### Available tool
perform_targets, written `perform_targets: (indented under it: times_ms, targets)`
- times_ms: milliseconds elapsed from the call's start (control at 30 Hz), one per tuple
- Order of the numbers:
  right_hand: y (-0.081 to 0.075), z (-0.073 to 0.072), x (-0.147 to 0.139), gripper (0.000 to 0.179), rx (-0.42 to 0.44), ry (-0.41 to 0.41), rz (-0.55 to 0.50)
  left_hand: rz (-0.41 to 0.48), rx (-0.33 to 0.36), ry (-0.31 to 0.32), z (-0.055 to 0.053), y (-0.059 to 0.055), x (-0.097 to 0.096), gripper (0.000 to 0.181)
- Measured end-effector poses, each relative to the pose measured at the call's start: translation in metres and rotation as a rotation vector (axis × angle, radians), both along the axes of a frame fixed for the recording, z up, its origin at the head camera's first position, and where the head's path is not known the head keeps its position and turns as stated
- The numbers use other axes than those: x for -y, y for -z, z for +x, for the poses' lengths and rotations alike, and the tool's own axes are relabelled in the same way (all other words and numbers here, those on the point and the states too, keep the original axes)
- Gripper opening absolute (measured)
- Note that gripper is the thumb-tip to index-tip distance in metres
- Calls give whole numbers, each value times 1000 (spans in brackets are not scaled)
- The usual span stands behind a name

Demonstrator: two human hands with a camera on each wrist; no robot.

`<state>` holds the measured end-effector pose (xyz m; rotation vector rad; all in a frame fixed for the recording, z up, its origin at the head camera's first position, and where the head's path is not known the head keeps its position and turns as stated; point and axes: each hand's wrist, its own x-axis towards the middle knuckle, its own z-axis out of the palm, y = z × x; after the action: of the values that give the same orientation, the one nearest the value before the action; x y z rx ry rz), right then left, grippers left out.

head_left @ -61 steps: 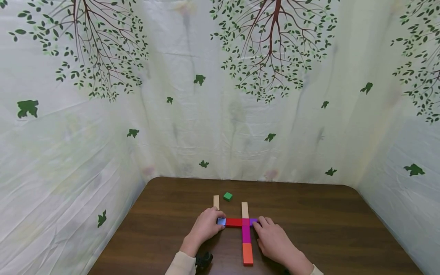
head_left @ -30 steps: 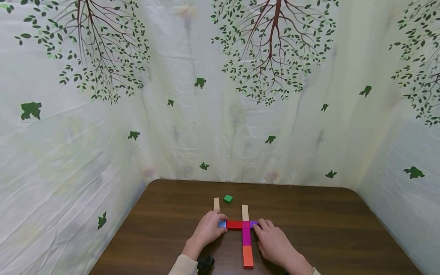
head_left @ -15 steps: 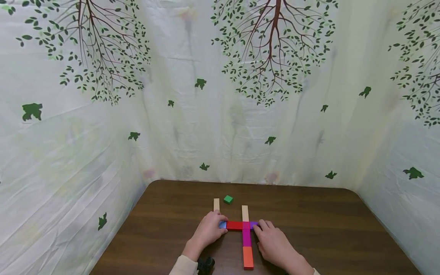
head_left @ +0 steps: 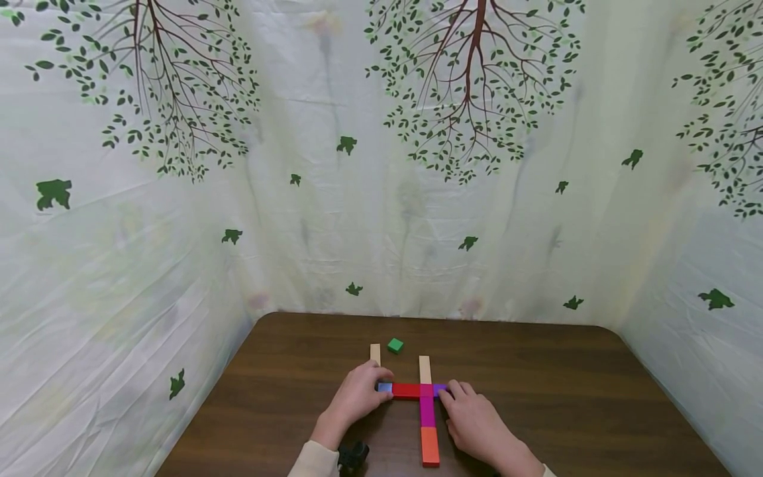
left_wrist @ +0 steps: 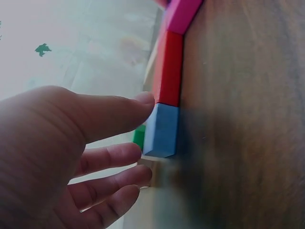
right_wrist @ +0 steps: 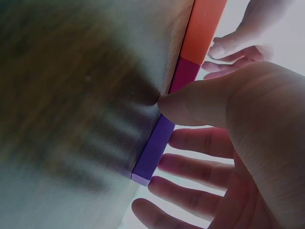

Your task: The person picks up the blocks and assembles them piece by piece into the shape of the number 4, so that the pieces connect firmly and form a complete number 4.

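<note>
A row of blocks crosses the table: a light blue block (head_left: 385,387), a red block (head_left: 406,391), a magenta block (head_left: 426,405) and a purple block (head_left: 440,389). My left hand (head_left: 356,393) is at the blue end; its thumb shows near the blue-red joint and its fingers are loosely spread behind, with a gap to the blue block (left_wrist: 162,131). At the other end, my right hand (head_left: 475,419) holds the purple block (right_wrist: 153,150), thumb on the near side and fingertips along the far side. An orange block (head_left: 430,446) continues the magenta one toward me.
Behind the magenta block extends a pale wooden block (head_left: 425,370). A second pale wooden block (head_left: 375,354) is partly hidden by my left hand. The small green block (head_left: 395,345) lies farther back on the brown table (head_left: 536,371). Leaf-patterned cloth (head_left: 411,265) hangs behind the table.
My left hand has eased slightly left and back from the blue block, uncovering more of it. My right hand and the other blocks have stayed in place.
</note>
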<state>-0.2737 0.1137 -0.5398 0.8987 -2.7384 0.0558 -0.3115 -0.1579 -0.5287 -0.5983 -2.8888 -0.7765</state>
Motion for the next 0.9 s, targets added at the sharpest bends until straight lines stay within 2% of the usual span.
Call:
perform_targets:
  times_ms: [367, 600, 900]
  targets:
    - [-2, 0, -2, 42, 9, 5, 9, 47, -67, -42, -2, -10, 11, 29]
    - [-3, 0, -2, 43, -17, 3, 5, 104, -91, -91, -6, -7, 18, 28]
    - [-2, 2, 1, 42, -2, -5, 4, 160, -89, -139, -10, 2, 28, 31]
